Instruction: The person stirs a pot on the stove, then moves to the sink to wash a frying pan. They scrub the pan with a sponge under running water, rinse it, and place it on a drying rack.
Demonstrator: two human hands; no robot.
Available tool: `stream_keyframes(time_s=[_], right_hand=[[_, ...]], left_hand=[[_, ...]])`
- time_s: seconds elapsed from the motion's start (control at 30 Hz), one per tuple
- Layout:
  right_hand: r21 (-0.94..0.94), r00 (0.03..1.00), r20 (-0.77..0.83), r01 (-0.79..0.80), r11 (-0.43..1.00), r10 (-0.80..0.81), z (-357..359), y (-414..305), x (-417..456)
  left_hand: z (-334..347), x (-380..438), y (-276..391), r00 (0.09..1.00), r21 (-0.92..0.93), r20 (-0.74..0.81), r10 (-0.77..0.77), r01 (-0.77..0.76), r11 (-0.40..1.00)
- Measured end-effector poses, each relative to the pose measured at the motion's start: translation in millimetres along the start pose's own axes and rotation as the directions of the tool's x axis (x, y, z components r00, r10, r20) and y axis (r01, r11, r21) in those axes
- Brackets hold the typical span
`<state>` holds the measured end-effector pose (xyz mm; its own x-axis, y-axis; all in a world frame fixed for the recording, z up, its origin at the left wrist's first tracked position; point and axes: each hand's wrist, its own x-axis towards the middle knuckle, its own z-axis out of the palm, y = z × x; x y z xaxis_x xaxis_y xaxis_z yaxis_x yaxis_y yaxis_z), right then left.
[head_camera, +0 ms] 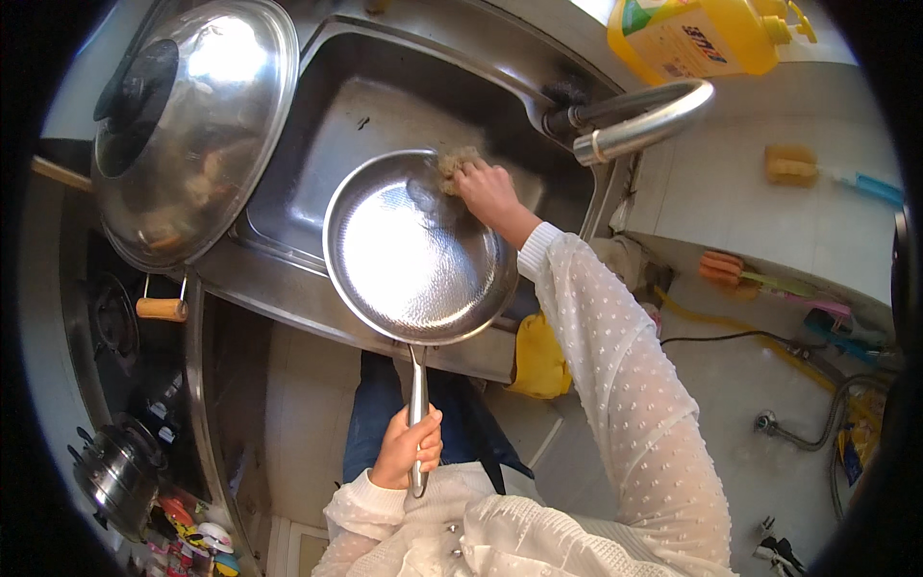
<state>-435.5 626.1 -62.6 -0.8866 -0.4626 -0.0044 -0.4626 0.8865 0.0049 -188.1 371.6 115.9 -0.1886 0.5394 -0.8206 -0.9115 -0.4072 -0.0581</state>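
Observation:
A shiny stainless steel frying pan (447,288) is held over the near edge of the sink (360,108), its inside facing up. Its metal handle points down towards my body, and my left hand (409,447) is closed around it. At the far right part of the pan's rim, my right hand (487,189) grips a tan scrubbing pad (456,164); the fingers partly hide the pad. Dark wet-looking smears show on the pan's inner wall beside it.
A large domed metal lid (209,137) leans at the sink's left. The curved faucet (649,122) reaches in from the right. Beyond it lies a yellow pump bottle (692,40). A yellow cloth (541,357) hangs at the counter's front edge. A steel pot (115,476) stands lower left.

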Motion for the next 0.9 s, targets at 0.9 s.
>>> stream_keyframes(time_s=[0.9], right_hand=[[0.141,0.839,0.200,-0.536,0.832,0.507,0.7,0.7,-18.3]], left_hand=[[8.3,9.5,-5.8,0.999,-0.005,0.027,0.043,-0.043,0.999]])
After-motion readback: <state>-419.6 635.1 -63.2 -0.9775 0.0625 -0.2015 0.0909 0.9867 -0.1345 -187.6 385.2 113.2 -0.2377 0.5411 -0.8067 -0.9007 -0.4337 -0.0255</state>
